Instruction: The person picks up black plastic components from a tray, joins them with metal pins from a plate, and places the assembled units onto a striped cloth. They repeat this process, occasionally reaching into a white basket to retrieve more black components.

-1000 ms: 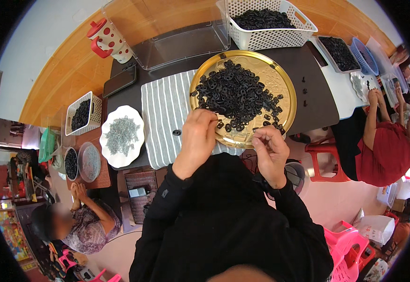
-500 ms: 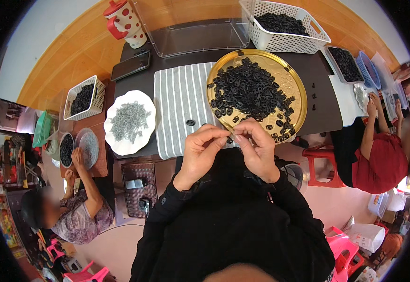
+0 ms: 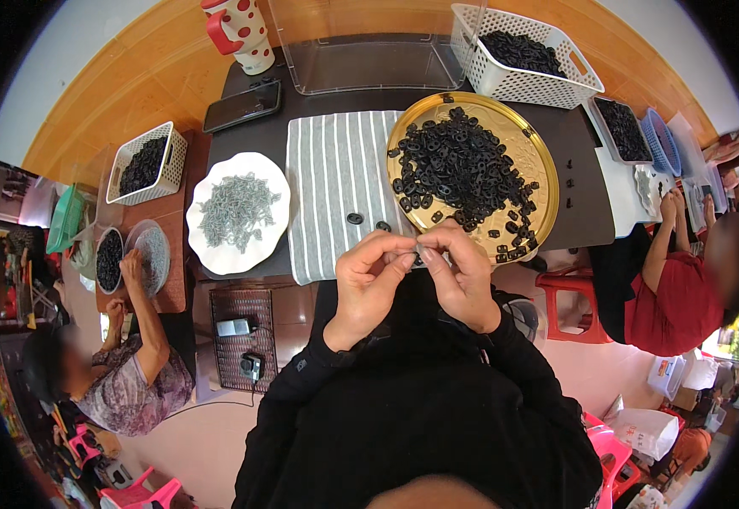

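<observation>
My left hand (image 3: 368, 284) and my right hand (image 3: 461, 280) meet fingertip to fingertip at the near edge of the table. Both are closed in a pinch over a small black plastic piece (image 3: 419, 260), mostly covered by the fingers. Just beyond lies a grey-and-white striped cloth (image 3: 335, 170). On it rest a black oval piece (image 3: 355, 219) and a second black piece (image 3: 383, 226) close to my left fingers. A round gold tray (image 3: 541, 161) with a heap of small black two-holed pieces (image 3: 458, 161) stands beyond my right hand.
A white scalloped plate (image 3: 202, 178) carries many small clear or silvery parts. Behind stand a clear plastic box (image 3: 369, 64), a white basket (image 3: 547, 89) of black pieces, a phone (image 3: 242, 106) and a spotted tumbler (image 3: 246, 38). One person works at each side.
The whole view has shifted slightly. My fingertips stay together, turning the small piece a little. A second black piece on the cloth now shows beside my left hand.
</observation>
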A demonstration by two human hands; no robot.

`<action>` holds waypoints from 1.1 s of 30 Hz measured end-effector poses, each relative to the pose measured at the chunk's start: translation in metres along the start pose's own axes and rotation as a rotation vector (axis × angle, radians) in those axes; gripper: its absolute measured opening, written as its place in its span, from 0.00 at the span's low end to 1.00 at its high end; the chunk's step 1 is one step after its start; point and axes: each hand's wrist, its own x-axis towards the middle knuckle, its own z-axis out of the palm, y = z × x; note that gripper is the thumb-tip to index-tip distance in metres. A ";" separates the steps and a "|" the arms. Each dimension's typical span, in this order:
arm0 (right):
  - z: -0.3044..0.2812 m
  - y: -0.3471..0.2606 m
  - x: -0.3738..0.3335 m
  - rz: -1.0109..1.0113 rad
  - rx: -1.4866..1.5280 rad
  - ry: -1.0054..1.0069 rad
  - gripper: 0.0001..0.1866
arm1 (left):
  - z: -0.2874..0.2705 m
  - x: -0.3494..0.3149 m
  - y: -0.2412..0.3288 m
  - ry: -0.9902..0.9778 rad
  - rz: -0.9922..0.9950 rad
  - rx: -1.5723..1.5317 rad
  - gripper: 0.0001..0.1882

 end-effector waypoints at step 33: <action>0.046 0.010 0.004 0.333 0.231 -0.152 0.14 | -0.060 -0.013 -0.009 0.033 -0.149 -0.149 0.12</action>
